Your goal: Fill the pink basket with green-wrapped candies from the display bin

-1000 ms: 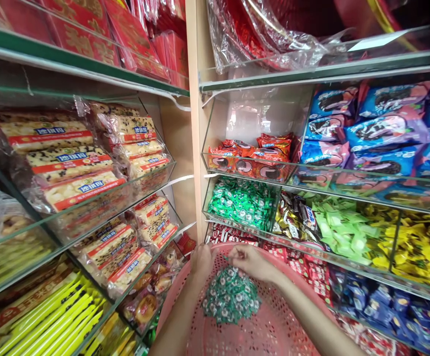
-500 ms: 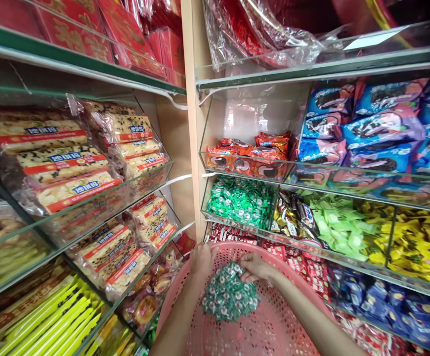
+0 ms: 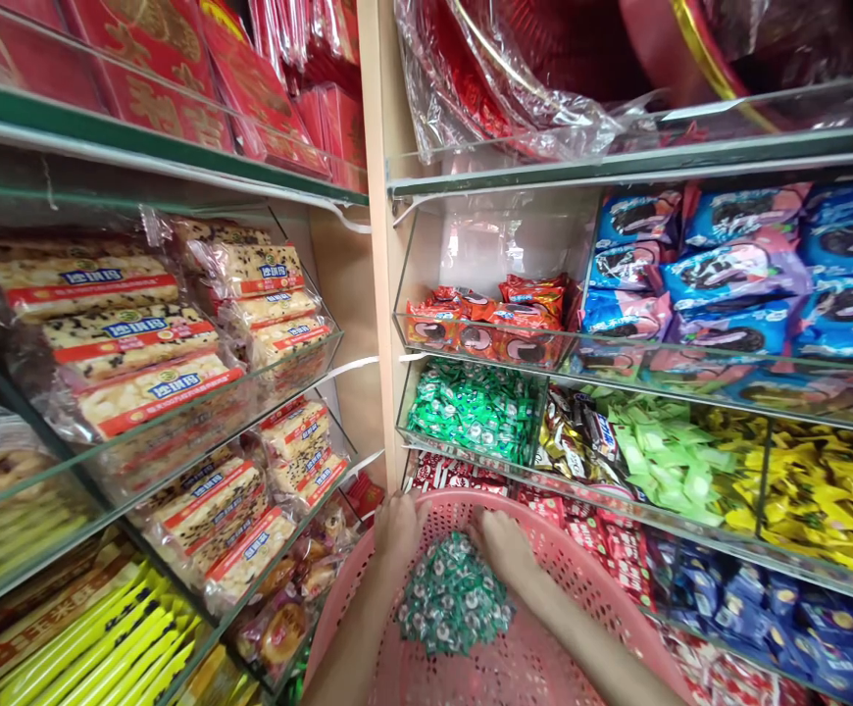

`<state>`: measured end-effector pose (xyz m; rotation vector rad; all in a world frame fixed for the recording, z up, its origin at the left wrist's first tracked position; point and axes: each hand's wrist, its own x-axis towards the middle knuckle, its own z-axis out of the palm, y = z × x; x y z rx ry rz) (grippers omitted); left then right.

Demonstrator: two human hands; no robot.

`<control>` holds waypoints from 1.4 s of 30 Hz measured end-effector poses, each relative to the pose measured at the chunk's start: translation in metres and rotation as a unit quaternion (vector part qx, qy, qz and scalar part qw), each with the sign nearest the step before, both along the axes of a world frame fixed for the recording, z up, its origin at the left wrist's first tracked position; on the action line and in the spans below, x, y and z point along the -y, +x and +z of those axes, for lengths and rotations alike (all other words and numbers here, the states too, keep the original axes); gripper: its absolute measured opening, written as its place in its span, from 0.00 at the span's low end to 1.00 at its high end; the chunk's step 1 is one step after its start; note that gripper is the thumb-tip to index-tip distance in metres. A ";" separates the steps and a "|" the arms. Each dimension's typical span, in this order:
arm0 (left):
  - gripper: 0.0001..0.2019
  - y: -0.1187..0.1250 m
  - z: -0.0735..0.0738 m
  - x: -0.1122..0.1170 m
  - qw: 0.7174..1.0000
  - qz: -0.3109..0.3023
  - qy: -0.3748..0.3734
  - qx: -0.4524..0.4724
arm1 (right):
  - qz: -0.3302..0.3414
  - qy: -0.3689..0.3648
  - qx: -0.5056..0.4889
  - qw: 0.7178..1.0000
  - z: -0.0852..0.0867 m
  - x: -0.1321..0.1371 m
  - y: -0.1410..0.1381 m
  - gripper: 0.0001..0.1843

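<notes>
A pink perforated plastic basket (image 3: pixel 580 598) is tilted in front of me, with a heap of green-wrapped candies (image 3: pixel 452 596) lying in it. My left hand (image 3: pixel 398 529) is closed over the basket's far rim on the left side. Inside the basket, my right hand (image 3: pixel 506 549) is just beyond the heap's upper right edge. Its fingers are curled and slightly blurred; whatever they may hold is hidden. Behind the basket, a clear shelf bin is filled with similar green candies (image 3: pixel 471 407).
Wrapped pastry bars (image 3: pixel 139 338) fill the glass shelves on the left. To the right are bins of blue cookie packs (image 3: pixel 735 270), light green candies (image 3: pixel 662 451), yellow candies (image 3: pixel 830 490) and dark blue packets (image 3: pixel 750 598). A wooden post (image 3: pixel 374 294) separates both shelf sides.
My right hand has shifted slightly, and its fingers, pinched over the candies before, are now curled under. The view has tilted a little upward. My left hand stays at the rim.
</notes>
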<state>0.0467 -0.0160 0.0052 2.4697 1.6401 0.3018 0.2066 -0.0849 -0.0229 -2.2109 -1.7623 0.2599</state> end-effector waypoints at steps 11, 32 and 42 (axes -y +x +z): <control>0.20 -0.001 -0.001 -0.002 0.999 0.020 -0.030 0.003 | -0.027 0.108 0.114 0.987 0.133 -0.001 -0.007 0.20; 0.19 -0.002 -0.004 -0.003 1.000 0.014 -0.013 0.001 | -0.085 -0.007 0.163 0.983 0.158 -0.046 0.013 0.15; 0.19 -0.002 -0.005 -0.003 1.000 0.015 -0.008 0.006 | -0.091 0.013 0.173 0.981 0.153 -0.046 0.010 0.13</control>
